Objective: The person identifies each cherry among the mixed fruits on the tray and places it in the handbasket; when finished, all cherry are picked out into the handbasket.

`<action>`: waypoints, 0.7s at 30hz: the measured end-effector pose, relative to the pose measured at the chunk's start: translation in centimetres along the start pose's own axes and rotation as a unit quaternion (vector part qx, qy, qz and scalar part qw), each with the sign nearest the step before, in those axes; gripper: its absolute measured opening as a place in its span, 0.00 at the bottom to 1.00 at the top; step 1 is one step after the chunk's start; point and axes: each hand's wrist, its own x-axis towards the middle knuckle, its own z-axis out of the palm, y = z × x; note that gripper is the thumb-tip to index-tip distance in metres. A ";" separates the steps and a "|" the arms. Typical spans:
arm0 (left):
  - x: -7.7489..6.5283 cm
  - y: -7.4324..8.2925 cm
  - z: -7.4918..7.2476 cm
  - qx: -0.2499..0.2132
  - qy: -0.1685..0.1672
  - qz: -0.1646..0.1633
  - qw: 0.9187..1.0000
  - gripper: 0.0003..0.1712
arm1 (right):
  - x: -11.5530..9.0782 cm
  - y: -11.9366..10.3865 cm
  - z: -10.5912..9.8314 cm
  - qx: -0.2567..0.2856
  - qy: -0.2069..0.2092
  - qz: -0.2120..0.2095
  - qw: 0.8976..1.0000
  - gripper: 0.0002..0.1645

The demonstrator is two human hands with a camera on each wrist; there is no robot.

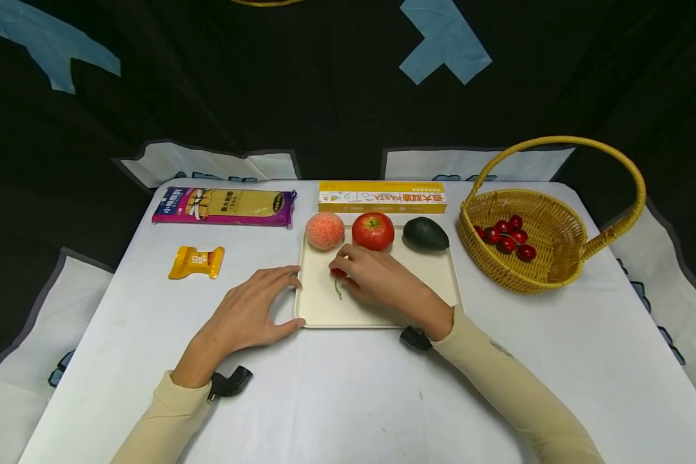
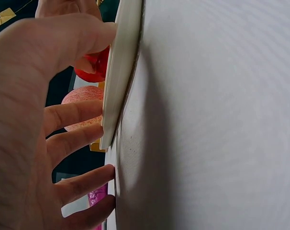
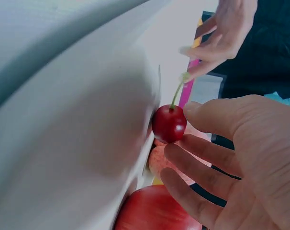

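Observation:
A dark red cherry [image 3: 169, 124] with a green stem is low over the cream tray [image 1: 319, 309]. My right hand [image 1: 374, 277] pinches it between thumb and fingertips near the tray's left half. My left hand [image 1: 252, 312] spreads its fingers along the tray's left edge, with the thumb at the near left corner; nothing is held in it. Along the tray's far side sit a peach [image 1: 325, 231], a red apple [image 1: 373, 231] and a dark green avocado [image 1: 425, 234].
Right of the tray stands a yellow wicker basket [image 1: 553, 248] with a tall handle and several cherries [image 1: 507, 244] inside. Behind the tray lies a yellow pasta box [image 1: 381, 197]. To the left are a purple packet [image 1: 223, 206] and a small orange wrapped snack [image 1: 197, 262].

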 end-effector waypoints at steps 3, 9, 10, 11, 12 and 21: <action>0.0 0.0 0.0 0.000 0.001 0.000 1.000 0.34 | 0.2 -0.2 0.4 -0.008 0.008 -0.008 1.000 0.11; -0.1 0.0 0.0 0.001 -0.003 -0.003 1.000 0.34 | -0.2 -0.1 0.9 -0.016 0.018 -0.021 0.999 0.07; -0.1 0.0 0.0 0.001 -0.004 -0.004 1.000 0.35 | -0.3 0.0 0.9 -0.015 0.018 -0.020 1.000 0.07; -0.1 0.0 0.0 0.002 -0.004 -0.004 1.000 0.35 | -0.4 0.0 0.8 -0.012 0.019 -0.017 1.000 0.07; -0.1 0.0 0.0 0.002 -0.004 -0.004 1.000 0.35 | -0.5 0.1 0.7 -0.009 0.018 -0.013 1.000 0.07; 0.0 0.0 0.0 0.004 -0.001 -0.004 1.000 0.34 | -1.5 0.7 -1.3 0.004 0.014 0.027 1.000 0.12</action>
